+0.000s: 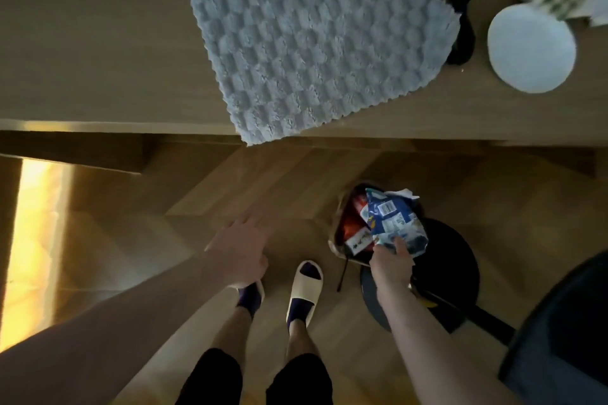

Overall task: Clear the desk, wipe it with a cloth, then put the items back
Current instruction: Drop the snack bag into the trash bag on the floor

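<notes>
A crinkled blue packet [393, 223] is gripped by the right hand [391, 265] over a bag [348, 233] on the floor.

The left hand [238, 253] is held loose and holds nothing. A fluffy grey cloth [306, 39] with a bumpy weave is spread on the smooth wooden desk [98, 52], one corner hanging past the edge. A round white disc [531, 48] lies near it. Herringbone wood floor [230, 181] is seen below.

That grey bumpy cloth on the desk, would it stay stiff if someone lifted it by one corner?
Probably not. The grey cloth looks plush and thin, and one corner already overhangs the desk edge, so it would likely droop. It seems light and unlikely to slide easily.
</notes>
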`<action>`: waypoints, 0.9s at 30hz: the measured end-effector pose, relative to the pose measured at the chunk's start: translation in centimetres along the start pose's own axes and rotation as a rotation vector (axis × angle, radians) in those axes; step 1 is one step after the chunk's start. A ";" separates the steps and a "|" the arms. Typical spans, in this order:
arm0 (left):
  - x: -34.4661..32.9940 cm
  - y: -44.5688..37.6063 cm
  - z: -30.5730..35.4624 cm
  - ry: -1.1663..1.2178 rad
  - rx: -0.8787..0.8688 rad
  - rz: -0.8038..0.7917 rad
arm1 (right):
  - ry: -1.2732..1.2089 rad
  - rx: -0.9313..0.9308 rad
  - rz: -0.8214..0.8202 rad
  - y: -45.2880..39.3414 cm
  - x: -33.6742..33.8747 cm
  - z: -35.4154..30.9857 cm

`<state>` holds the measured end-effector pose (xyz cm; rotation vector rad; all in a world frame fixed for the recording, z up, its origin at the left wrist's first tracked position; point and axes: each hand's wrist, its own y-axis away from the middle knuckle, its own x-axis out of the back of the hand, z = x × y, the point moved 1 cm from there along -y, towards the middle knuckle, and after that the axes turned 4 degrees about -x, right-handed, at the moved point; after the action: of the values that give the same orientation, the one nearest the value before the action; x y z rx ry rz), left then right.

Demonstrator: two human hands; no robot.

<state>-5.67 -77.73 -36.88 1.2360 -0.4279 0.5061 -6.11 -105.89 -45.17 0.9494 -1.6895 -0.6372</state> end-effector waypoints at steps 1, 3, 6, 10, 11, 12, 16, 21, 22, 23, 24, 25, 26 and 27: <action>-0.6 -1.0 0.0 0.004 -0.007 -0.006 | 0.012 0.005 -0.025 -1.9 -0.5 0.9; -1.6 -2.4 0.1 0.010 -0.022 -0.023 | 0.042 0.006 -0.061 -6.2 -1.4 3.1; -2.9 -3.2 -0.1 0.061 -0.020 -0.032 | 0.009 -0.005 -0.078 -5.7 -2.4 2.1; -4.0 -2.4 -0.2 0.062 -0.005 -0.053 | -0.041 -0.011 -0.051 -3.9 -2.9 1.5; -4.0 -2.0 -0.2 0.061 -0.004 -0.054 | -0.029 0.010 -0.063 -3.3 -2.9 1.3; -4.1 -1.6 -0.2 0.064 -0.003 -0.051 | -0.006 0.036 -0.075 -2.7 -2.8 1.0; -4.0 -0.3 0.0 0.111 0.019 -0.043 | 0.175 0.152 -0.134 -0.2 -2.1 -0.1; -3.2 1.3 0.5 0.181 0.096 -0.029 | 0.334 0.294 -0.248 3.0 -1.1 -0.3; -2.8 1.8 0.5 0.189 0.113 -0.023 | 0.361 0.311 -0.266 3.9 -0.7 -0.4; -2.4 2.5 0.7 0.194 0.125 -0.018 | 0.391 0.317 -0.276 4.8 -0.2 -0.6; -2.0 3.0 0.9 0.201 0.131 -0.013 | 0.413 0.324 -0.279 5.6 0.2 -0.8; -1.5 3.9 1.1 0.203 0.136 -0.004 | 0.424 0.329 -0.285 6.7 0.8 -1.1; -0.9 4.8 1.3 0.207 0.143 0.006 | 0.429 0.337 -0.294 7.8 1.5 -1.6; -0.2 5.6 1.5 0.208 0.144 0.019 | 0.433 0.337 -0.306 8.9 2.1 -1.9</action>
<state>-9.18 -77.81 -32.22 1.3032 -0.2294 0.6843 -7.06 -102.77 -36.39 1.4886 -1.2920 -0.3101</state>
